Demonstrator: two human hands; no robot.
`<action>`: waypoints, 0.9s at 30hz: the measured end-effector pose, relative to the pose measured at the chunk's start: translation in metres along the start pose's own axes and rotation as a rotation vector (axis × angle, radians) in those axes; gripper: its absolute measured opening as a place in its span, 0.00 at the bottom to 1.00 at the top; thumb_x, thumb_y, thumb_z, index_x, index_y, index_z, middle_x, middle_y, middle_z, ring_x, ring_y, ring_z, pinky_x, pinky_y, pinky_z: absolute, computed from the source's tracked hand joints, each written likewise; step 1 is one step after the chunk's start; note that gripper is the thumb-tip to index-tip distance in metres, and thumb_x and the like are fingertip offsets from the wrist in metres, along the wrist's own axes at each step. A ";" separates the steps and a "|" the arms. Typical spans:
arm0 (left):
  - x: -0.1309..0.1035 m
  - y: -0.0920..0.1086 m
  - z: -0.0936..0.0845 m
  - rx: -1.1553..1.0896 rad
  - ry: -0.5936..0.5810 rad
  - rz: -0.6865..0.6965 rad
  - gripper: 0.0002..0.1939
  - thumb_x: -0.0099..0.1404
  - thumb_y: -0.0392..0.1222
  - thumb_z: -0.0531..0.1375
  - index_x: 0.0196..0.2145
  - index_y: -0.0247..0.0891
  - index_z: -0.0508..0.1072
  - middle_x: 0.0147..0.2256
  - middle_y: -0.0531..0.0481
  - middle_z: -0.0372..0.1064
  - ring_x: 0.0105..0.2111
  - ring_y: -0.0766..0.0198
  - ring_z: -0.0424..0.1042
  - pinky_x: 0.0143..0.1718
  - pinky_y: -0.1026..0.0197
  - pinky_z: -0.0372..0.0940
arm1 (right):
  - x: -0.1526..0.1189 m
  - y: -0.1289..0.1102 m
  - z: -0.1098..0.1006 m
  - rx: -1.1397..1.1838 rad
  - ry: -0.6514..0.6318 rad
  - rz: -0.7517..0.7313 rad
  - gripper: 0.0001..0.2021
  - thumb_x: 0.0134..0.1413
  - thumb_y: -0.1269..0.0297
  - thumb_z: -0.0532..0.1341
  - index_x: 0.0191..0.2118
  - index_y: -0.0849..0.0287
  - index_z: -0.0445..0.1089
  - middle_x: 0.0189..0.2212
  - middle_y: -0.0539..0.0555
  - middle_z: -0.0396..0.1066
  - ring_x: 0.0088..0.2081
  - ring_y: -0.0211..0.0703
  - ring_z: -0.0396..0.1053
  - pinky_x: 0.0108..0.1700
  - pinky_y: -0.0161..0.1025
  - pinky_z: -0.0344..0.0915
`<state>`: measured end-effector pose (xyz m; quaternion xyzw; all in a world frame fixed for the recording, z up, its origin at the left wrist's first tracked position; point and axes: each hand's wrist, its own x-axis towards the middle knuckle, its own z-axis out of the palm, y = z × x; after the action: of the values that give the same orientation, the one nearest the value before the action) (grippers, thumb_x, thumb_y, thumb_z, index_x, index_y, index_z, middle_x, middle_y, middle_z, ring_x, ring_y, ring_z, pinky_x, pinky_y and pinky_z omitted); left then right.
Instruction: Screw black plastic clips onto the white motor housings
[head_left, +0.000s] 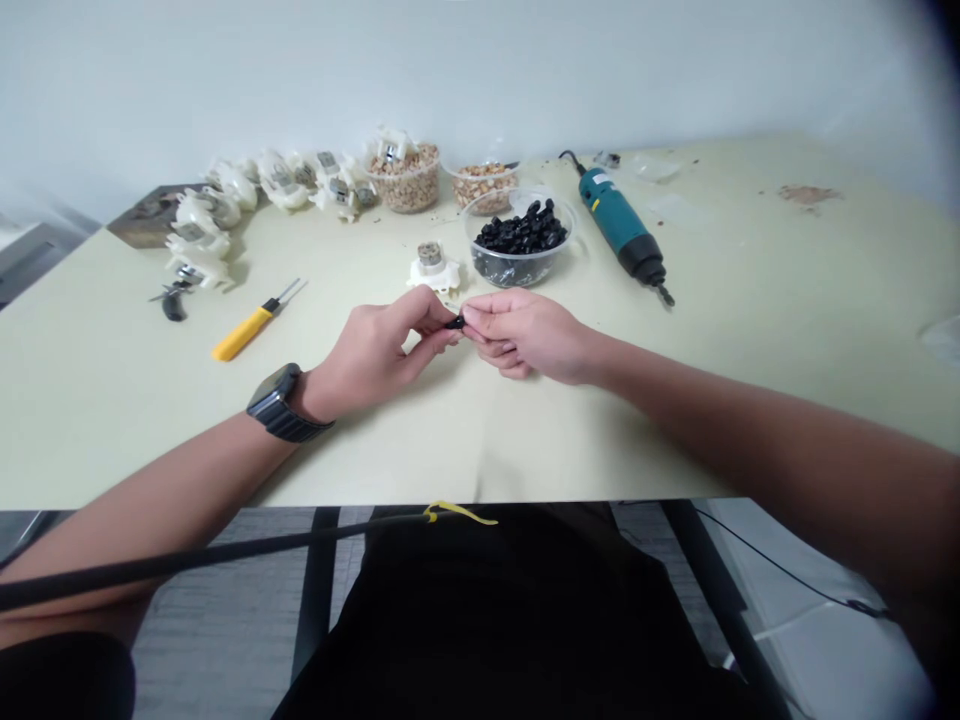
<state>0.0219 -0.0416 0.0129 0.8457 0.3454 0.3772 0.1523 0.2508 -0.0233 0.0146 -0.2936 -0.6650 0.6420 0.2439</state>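
Observation:
Between the fingertips of both hands is a small black plastic part [455,323], mostly covered by the fingers. My left hand [390,340], with a dark watch on its wrist, pinches it from the left. From the right, the thumb and fingers of my right hand [525,330] close on the same part. Just beyond the hands stands a white plastic housing [433,275] with a round metal piece on top. A clear tub [519,270] of similar-looking black parts sits behind my right hand.
A yellow-handled screwdriver [244,332] and small black cutters [174,300] lie at left. Several white housings [281,180] line the back left by a dark block [146,222]. Tubs of small tan pieces [409,185] stand behind. A teal electric screwdriver [622,225] lies at right.

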 end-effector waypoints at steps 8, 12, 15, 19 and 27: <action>0.001 0.001 0.006 -0.361 -0.042 -0.159 0.17 0.73 0.53 0.70 0.36 0.41 0.70 0.29 0.50 0.80 0.27 0.63 0.81 0.29 0.63 0.77 | -0.001 0.002 0.001 -0.560 0.194 -0.495 0.15 0.78 0.62 0.55 0.34 0.57 0.64 0.26 0.46 0.60 0.30 0.36 0.56 0.36 0.37 0.54; 0.000 0.002 0.007 -0.288 -0.071 -0.117 0.15 0.75 0.51 0.67 0.37 0.40 0.69 0.30 0.50 0.81 0.28 0.63 0.82 0.30 0.63 0.77 | 0.001 0.003 0.002 -0.436 0.172 -0.406 0.20 0.78 0.59 0.55 0.30 0.57 0.61 0.25 0.46 0.59 0.28 0.35 0.56 0.33 0.37 0.54; -0.001 0.001 0.005 -0.034 -0.042 0.001 0.13 0.74 0.50 0.67 0.38 0.40 0.71 0.31 0.50 0.81 0.30 0.63 0.82 0.31 0.62 0.76 | 0.001 0.003 0.004 -0.165 0.148 -0.145 0.21 0.78 0.54 0.57 0.30 0.54 0.57 0.22 0.43 0.53 0.22 0.33 0.51 0.25 0.36 0.49; 0.000 -0.004 0.006 -0.142 0.034 -0.082 0.17 0.75 0.55 0.67 0.38 0.41 0.69 0.30 0.49 0.81 0.28 0.63 0.82 0.30 0.63 0.76 | 0.001 0.006 0.006 -0.206 0.260 -0.193 0.17 0.78 0.55 0.58 0.34 0.56 0.64 0.22 0.43 0.58 0.22 0.31 0.54 0.23 0.33 0.51; 0.002 -0.013 0.008 -0.301 0.078 -0.191 0.21 0.68 0.59 0.73 0.36 0.39 0.73 0.28 0.48 0.81 0.25 0.64 0.80 0.26 0.65 0.75 | 0.004 0.006 0.007 -0.104 0.296 -0.264 0.16 0.63 0.54 0.74 0.41 0.56 0.69 0.33 0.47 0.71 0.25 0.32 0.67 0.20 0.31 0.62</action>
<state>0.0234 -0.0308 0.0019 0.7614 0.3694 0.4410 0.2989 0.2432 -0.0254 0.0077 -0.3071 -0.6870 0.5190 0.4055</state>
